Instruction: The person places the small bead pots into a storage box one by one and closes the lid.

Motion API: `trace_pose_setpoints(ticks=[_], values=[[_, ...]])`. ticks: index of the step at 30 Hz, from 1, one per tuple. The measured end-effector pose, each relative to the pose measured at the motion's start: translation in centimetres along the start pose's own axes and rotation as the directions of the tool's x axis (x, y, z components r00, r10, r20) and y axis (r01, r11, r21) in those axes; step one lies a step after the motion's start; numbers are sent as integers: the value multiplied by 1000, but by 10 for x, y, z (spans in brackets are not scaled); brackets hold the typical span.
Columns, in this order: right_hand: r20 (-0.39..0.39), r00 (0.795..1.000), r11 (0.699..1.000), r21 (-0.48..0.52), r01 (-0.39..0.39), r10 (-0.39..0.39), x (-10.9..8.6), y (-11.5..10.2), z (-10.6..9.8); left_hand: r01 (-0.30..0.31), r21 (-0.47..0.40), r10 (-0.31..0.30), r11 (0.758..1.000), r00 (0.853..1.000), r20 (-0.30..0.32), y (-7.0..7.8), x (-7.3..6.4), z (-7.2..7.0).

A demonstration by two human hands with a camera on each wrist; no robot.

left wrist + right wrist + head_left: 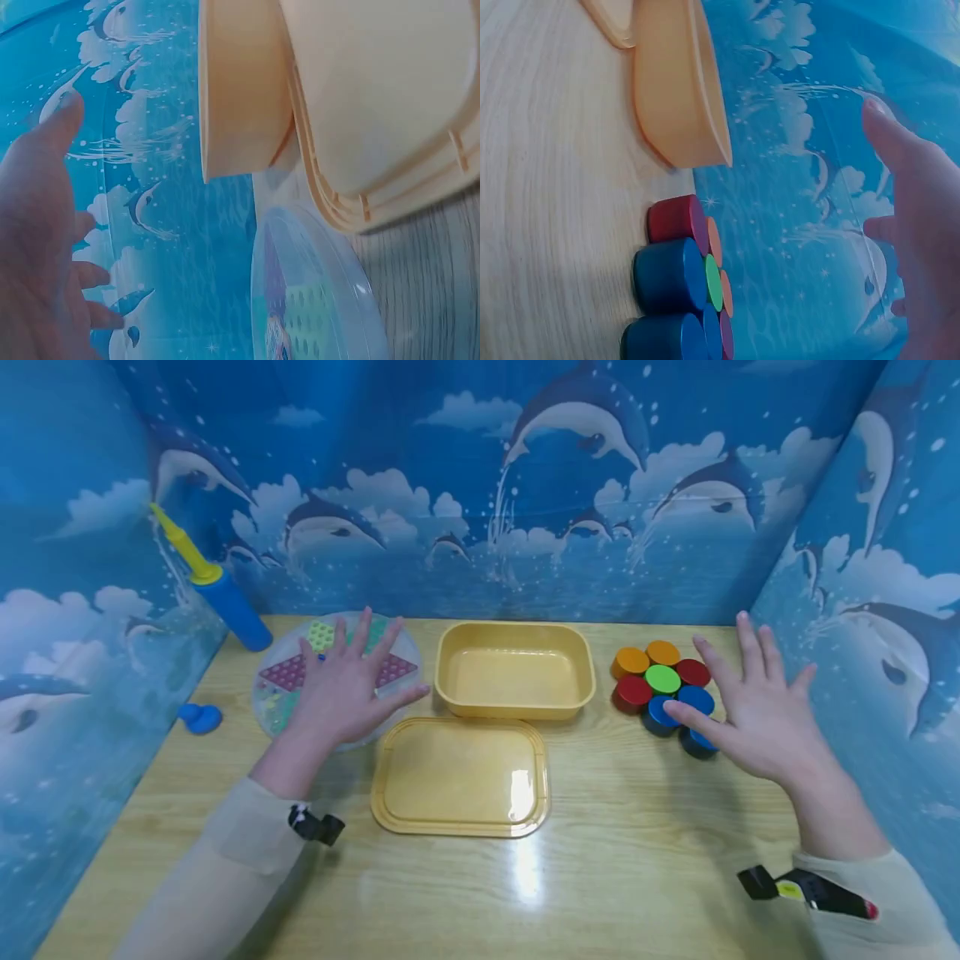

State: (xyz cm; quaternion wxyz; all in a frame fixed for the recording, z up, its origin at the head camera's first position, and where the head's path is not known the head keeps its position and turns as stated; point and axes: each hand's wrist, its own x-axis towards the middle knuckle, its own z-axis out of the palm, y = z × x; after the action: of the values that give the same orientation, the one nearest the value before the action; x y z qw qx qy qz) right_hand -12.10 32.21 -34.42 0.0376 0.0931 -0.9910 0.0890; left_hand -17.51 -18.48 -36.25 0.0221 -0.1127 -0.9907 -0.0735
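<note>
My left hand [343, 689] hovers with spread fingers over a round Chinese checkers board [281, 647], hiding its middle. On the other side my right hand [765, 718] is held up, fingers apart and holding nothing, beside a cluster of round coloured discs [662, 680] in orange, red, green and blue. Between the hands stands a yellow plastic box [514, 697], its inside bare. Its matching lid [461, 777] lies flat just in front of it. In the right wrist view the blue discs [670, 276] look like short cylinders below the box [676, 90].
A blue pump with a yellow nozzle [232, 610] leans against the curtain at the back left. Near the table's left edge lies a small blue knobbed piece [200, 718]. Dolphin-printed curtains [480, 543] enclose the wooden table [600, 877] at the back and sides.
</note>
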Motion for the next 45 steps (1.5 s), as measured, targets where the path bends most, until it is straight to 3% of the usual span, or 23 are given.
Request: trace_pose_setpoints(ticks=[3, 6, 13, 20, 28, 31, 35, 42, 45], values=[[-28, 1000, 994, 107, 13, -10, -6, 6, -3, 18, -140, -18, 990, 1000, 2, 4, 1, -2], [-63, 998, 974, 226, 28, -14, -10, 11, -3, 40, -303, -37, 952, 999, 14, 7, 2, -3], [-95, 994, 909, 417, -4, 48, -13, 25, 7, 43, -604, -41, 796, 999, 16, 5, 10, 14], [16, 998, 854, 515, -67, 68, -19, 42, 19, 84, -756, -95, 649, 995, 29, 13, 20, 36], [135, 973, 836, 498, -230, 188, -22, 52, 43, 145, -842, -146, 520, 986, 80, 23, 31, 58], [172, 960, 821, 499, -277, 219, -23, 55, 50, 169, -847, -167, 504, 981, 97, 26, 33, 63], [193, 955, 823, 487, -292, 225, -25, 60, 60, 178, -857, -183, 483, 978, 100, 28, 35, 68], [152, 968, 841, 480, -248, 199, -31, 64, 75, 229, -861, -218, 453, 966, 142, 31, 35, 74], [130, 972, 855, 463, -233, 194, -34, 64, 81, 263, -867, -242, 422, 955, 172, 32, 34, 74]])
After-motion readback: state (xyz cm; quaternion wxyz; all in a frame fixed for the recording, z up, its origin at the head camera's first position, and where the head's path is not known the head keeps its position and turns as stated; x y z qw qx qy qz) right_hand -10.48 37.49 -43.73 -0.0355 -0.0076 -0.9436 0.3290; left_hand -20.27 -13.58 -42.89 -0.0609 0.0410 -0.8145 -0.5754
